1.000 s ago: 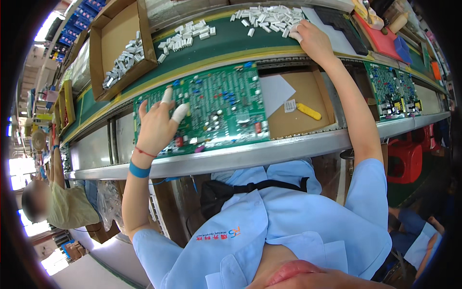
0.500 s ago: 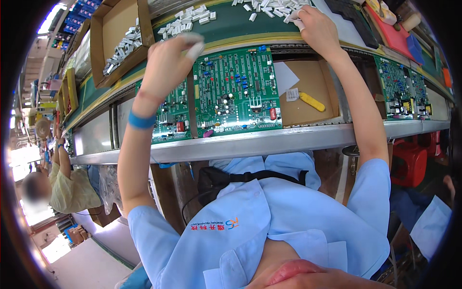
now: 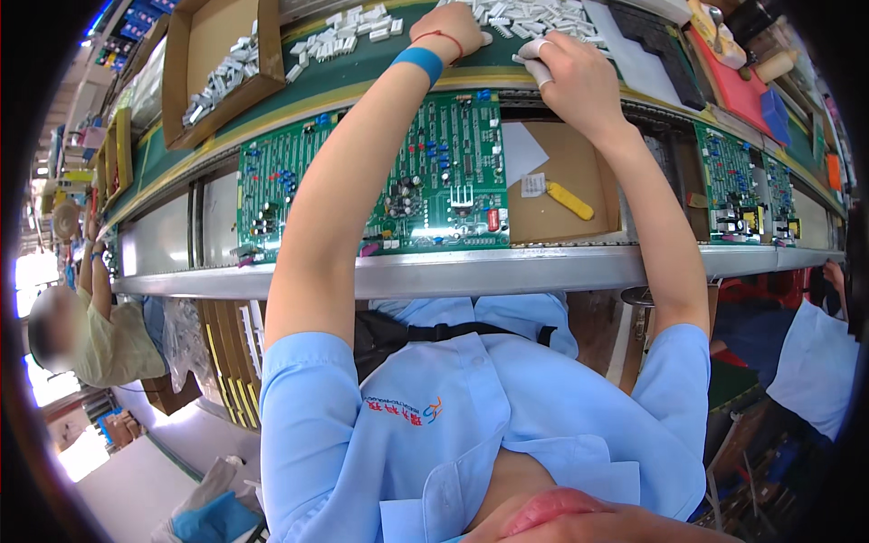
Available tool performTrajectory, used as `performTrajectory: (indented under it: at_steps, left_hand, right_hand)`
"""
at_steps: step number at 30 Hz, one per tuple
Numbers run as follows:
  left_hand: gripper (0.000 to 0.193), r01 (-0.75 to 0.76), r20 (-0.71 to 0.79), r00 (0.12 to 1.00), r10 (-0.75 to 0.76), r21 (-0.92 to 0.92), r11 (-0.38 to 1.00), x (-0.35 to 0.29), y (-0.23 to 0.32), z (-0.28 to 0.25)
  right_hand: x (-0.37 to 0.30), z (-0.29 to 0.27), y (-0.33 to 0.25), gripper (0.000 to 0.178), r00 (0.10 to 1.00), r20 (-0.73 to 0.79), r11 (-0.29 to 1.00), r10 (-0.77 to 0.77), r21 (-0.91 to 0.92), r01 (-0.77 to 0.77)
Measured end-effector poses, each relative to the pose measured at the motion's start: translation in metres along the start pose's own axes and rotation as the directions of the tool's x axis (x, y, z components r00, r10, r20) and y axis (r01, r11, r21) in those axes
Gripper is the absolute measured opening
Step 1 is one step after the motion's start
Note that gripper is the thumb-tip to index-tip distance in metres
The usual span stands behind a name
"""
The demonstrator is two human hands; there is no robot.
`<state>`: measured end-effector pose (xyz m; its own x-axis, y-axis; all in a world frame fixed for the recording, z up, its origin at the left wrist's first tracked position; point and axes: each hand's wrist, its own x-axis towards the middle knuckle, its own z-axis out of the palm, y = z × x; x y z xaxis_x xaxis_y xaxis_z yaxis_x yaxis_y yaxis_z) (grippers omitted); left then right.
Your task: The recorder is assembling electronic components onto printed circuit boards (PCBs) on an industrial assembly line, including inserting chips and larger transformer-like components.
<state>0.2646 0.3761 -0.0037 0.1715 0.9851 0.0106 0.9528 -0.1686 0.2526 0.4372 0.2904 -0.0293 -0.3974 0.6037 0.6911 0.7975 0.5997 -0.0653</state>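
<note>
My left hand [image 3: 450, 27] reaches to the far side of the bench, at the edge of a pile of white plastic connectors [image 3: 543, 20]. Its fingers are mostly hidden behind the hand, so their grip is unclear. My right hand [image 3: 579, 83], with white covers on its fingertips, is closed in a pinch in front of the pile. A small white connector [image 3: 519, 60] pokes out from those fingertips. Below my hands lies a green circuit board [image 3: 453, 172] full of components. A second green circuit board [image 3: 262, 185] is partly behind my left forearm.
A cardboard box [image 3: 176, 109] of white parts stands at far left, beside a smaller connector heap [image 3: 339, 36]. Right of the boards, a cardboard tray [image 3: 579, 172] holds a yellow-handled tool [image 3: 568, 201]. More boards [image 3: 747, 185] sit farther right. A metal rail [image 3: 453, 271] runs along the front.
My left hand has swung from above the left board to the far connector pile. My right hand has drawn back from the pile toward me, with a connector in its fingertips.
</note>
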Motion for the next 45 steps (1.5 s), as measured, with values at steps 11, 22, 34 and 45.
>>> performTrajectory:
  at_steps: [11,22,34,45]
  left_hand:
    - [0.017,-0.210,-0.174,0.976,0.132,-0.580,0.787,-0.155,-0.071,-0.124]
    - [0.019,0.081,0.011,0.994,-0.107,-0.735,0.673,-0.253,-0.134,-0.081]
    - [0.019,0.197,0.120,0.979,-0.164,-0.753,0.628,-0.277,-0.140,-0.071]
    - [0.020,0.016,0.040,0.999,-0.006,-0.259,0.966,-0.268,-0.126,-0.049]
  right_hand:
    - [0.015,-0.001,-0.062,0.008,0.981,0.181,0.936,0.063,0.330,-0.121]
    - [0.065,0.063,-0.108,0.012,0.903,0.391,0.979,-0.178,0.162,0.123]
    - [0.066,0.053,-0.099,0.020,0.913,0.365,0.982,-0.181,0.120,0.147]
    - [0.026,0.039,0.037,0.036,0.824,0.417,0.886,0.384,-0.418,-0.202]
